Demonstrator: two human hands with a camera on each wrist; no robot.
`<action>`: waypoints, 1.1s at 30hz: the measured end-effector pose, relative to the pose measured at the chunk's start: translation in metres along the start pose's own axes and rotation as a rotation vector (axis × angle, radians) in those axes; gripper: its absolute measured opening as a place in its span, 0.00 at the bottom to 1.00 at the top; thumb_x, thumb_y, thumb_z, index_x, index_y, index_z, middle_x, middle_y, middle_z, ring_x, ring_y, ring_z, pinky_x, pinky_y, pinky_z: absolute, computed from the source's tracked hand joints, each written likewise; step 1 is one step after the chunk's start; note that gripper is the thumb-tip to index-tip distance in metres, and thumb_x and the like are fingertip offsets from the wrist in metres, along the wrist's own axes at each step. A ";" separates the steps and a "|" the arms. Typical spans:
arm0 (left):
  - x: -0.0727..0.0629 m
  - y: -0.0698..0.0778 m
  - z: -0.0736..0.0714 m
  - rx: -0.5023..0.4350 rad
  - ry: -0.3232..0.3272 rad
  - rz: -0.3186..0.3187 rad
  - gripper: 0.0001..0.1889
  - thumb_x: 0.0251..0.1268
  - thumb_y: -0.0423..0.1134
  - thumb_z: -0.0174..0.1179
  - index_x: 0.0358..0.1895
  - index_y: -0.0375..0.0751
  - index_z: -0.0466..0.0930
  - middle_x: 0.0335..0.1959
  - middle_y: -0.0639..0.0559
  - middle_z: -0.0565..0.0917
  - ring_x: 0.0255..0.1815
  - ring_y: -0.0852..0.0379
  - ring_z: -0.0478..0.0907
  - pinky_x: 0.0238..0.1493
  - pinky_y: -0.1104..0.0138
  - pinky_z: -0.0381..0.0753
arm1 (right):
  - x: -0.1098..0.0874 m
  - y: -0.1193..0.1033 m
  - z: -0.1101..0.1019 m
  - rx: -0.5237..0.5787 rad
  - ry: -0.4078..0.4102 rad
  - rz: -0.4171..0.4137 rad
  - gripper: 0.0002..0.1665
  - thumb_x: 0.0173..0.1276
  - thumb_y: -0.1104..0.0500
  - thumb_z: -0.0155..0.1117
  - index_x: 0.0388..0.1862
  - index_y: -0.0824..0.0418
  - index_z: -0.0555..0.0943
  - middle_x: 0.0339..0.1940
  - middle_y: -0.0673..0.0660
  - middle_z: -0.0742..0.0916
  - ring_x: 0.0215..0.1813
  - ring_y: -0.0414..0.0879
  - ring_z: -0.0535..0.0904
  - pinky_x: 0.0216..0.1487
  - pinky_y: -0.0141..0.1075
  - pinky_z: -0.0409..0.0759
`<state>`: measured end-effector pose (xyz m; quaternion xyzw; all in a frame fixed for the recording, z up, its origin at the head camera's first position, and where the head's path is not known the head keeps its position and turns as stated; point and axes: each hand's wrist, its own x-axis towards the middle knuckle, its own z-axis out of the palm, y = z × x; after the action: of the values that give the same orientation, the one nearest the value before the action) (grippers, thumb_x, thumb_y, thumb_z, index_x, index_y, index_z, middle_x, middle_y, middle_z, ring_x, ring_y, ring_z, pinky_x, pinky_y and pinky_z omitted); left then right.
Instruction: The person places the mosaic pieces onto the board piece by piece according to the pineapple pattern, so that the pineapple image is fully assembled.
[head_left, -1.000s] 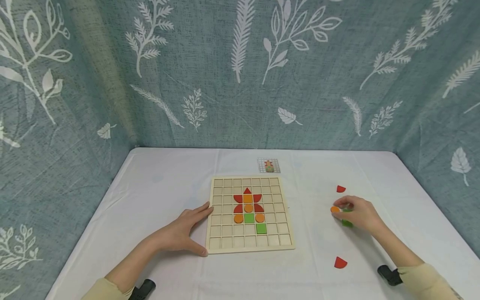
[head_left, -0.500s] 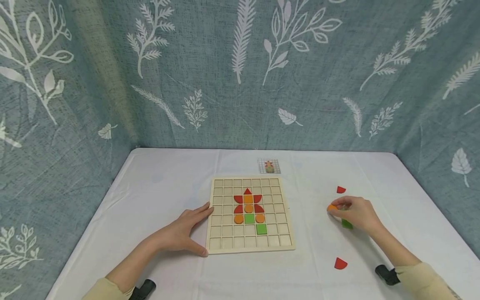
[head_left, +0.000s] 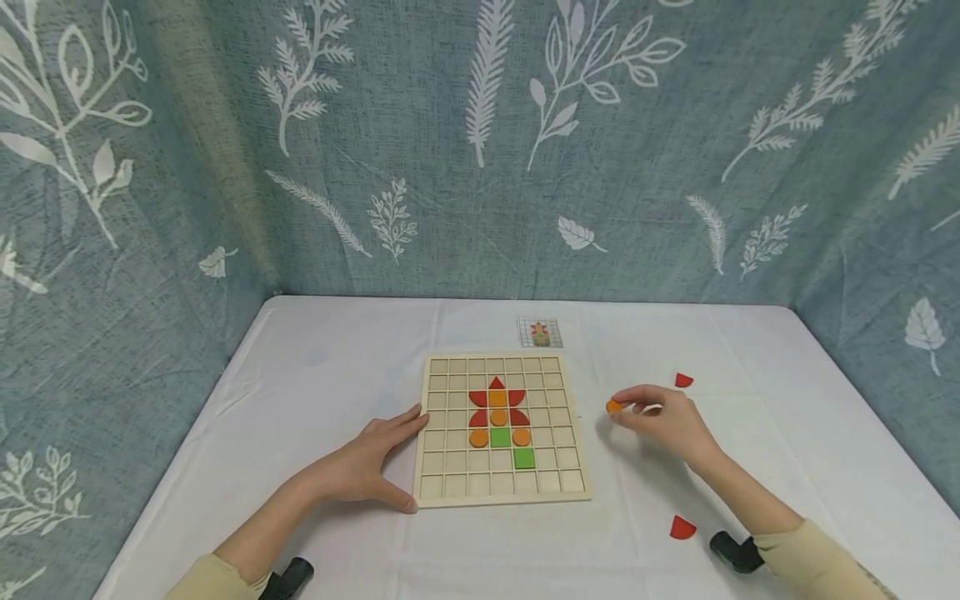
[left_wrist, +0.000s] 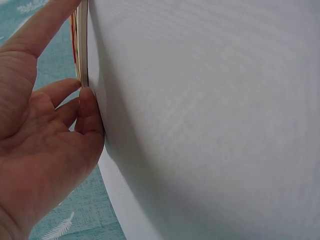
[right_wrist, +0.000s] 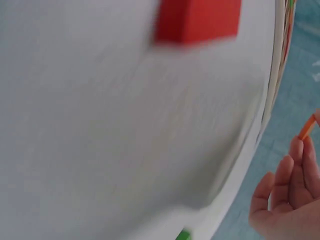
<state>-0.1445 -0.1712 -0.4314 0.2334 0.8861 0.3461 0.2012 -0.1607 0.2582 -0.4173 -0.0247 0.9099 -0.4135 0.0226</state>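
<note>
In the head view my left hand [head_left: 367, 462] lies along the left edge of a pale wooden grid board [head_left: 450, 492], thumb and fingers spread and touching it. The left wrist view shows those fingertips against the board's side. On the board sit red quarter-round pieces, a red triangle, an orange square [head_left: 497, 397], several orange discs and two green squares, one of them lower right [head_left: 524, 458]. My right hand [head_left: 667, 421] pinches an orange disc [head_left: 612, 407] between thumb and fingers, above the cloth to the right of the board. The right wrist view shows that disc edge-on.
A small pattern card [head_left: 539, 332] lies behind the board. Red quarter-round pieces lie on the right, one farther back [head_left: 683, 380] and one nearer [head_left: 682, 527]. A green piece [right_wrist: 184, 235] appears in the right wrist view. A patterned curtain [head_left: 450, 208] encloses the white-covered table.
My right hand has lifted the orange disc away from the green pieces and carried it left toward the board. My left hand has stayed at the board's edge.
</note>
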 end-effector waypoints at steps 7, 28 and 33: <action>0.000 0.000 0.000 0.002 -0.001 0.010 0.60 0.37 0.55 0.79 0.76 0.38 0.55 0.79 0.45 0.49 0.71 0.42 0.54 0.66 0.42 0.57 | 0.002 -0.017 0.020 0.125 -0.076 -0.018 0.17 0.60 0.53 0.73 0.47 0.57 0.86 0.38 0.51 0.87 0.41 0.47 0.79 0.44 0.37 0.78; -0.001 0.003 -0.003 -0.004 -0.015 0.013 0.60 0.39 0.54 0.79 0.76 0.38 0.54 0.79 0.44 0.49 0.70 0.42 0.54 0.65 0.42 0.57 | 0.005 -0.060 0.076 0.284 -0.333 -0.173 0.14 0.59 0.61 0.72 0.45 0.63 0.84 0.35 0.53 0.87 0.38 0.47 0.81 0.41 0.32 0.79; -0.001 0.003 -0.003 -0.006 -0.010 0.014 0.60 0.39 0.54 0.79 0.76 0.38 0.55 0.79 0.45 0.49 0.70 0.43 0.54 0.66 0.42 0.57 | 0.008 -0.064 0.089 0.234 -0.365 -0.233 0.14 0.58 0.61 0.75 0.43 0.62 0.85 0.34 0.51 0.86 0.36 0.44 0.81 0.40 0.32 0.80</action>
<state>-0.1444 -0.1712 -0.4270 0.2408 0.8823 0.3491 0.2040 -0.1616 0.1493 -0.4275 -0.2010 0.8277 -0.5044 0.1417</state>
